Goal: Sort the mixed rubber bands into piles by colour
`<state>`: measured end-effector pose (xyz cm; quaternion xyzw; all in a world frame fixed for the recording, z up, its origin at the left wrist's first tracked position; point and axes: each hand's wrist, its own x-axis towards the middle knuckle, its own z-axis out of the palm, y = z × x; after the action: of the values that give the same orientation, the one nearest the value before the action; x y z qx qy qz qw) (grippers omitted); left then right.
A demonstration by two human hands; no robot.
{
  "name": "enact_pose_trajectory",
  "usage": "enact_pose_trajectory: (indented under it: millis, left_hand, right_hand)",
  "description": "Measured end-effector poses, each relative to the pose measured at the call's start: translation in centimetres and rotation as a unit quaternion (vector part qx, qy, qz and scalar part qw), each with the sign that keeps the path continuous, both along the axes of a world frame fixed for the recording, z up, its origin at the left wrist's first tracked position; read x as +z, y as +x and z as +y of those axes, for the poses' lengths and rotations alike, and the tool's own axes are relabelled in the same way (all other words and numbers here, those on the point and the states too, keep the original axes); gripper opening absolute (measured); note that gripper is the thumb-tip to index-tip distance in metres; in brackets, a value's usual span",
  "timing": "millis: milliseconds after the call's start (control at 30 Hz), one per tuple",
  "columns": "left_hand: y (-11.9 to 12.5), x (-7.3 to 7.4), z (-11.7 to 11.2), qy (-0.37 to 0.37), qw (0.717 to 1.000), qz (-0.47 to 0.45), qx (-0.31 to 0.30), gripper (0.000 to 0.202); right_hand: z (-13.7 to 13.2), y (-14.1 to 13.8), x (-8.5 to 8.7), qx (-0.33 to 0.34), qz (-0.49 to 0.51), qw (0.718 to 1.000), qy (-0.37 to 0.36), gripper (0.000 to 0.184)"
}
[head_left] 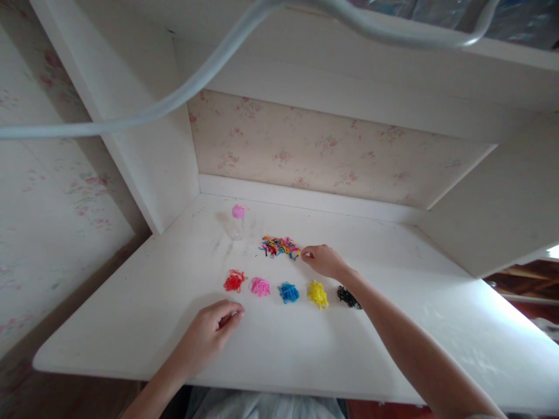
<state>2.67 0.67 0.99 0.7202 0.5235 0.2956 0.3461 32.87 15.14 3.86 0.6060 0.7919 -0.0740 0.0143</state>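
Note:
A mixed heap of small coloured elastic bands [279, 246] lies in the middle of the white desk [131, 314]. My right hand [322, 260] reaches to the heap's right edge, fingers pinched together at the bands. In front of the heap sit sorted piles in a row: red [234, 281], pink [259, 286], blue [289, 292], yellow [317, 294] and black [347, 297], the black one partly behind my right forearm. My left hand [212, 331] rests on the desk just in front of the red pile, fingers loosely curled, holding nothing visible.
A small clear bottle with a pink cap [237, 221] stands behind the heap at the left. White shelf walls close in the desk on both sides, with a shelf above. A pale hose [183, 93] hangs across the top.

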Motion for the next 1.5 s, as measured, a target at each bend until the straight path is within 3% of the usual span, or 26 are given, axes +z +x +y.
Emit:
enact_pose_trajectory:
  millis: [300, 500, 700, 1067, 1500]
  left_hand:
    - [0.0, 0.0, 0.0, 0.004, 1.000, -0.004, 0.003, 0.026]
    - [-0.1, 0.2, -0.1, 0.001, 1.000, 0.001, 0.001, 0.026]
    - [0.0, 0.2, -0.1, -0.004, 1.000, -0.002, 0.002, 0.027]
    - [0.1, 0.0, -0.1, -0.002, 1.000, -0.004, 0.006, 0.027]
    - [0.3, 0.0, 0.0, -0.006, 1.000, 0.000, 0.007, 0.029]
  right_hand:
    - [2.1, -0.9, -1.6, -0.081, -0.009, 0.997, -0.008, 0.034]
    - [3.0, -1.4, -1.7, -0.082, 0.002, 0.997, -0.013, 0.030]
    - [2.9, -0.1, -1.1, -0.077, 0.015, 0.997, -0.008, 0.034]
    - [-1.5, 3.2, 2.7, 0.061, 0.020, 0.995, -0.070, 0.027]
    - [-3.0, 2.2, 2.3, 0.106, -0.027, 0.991, -0.070, 0.023]
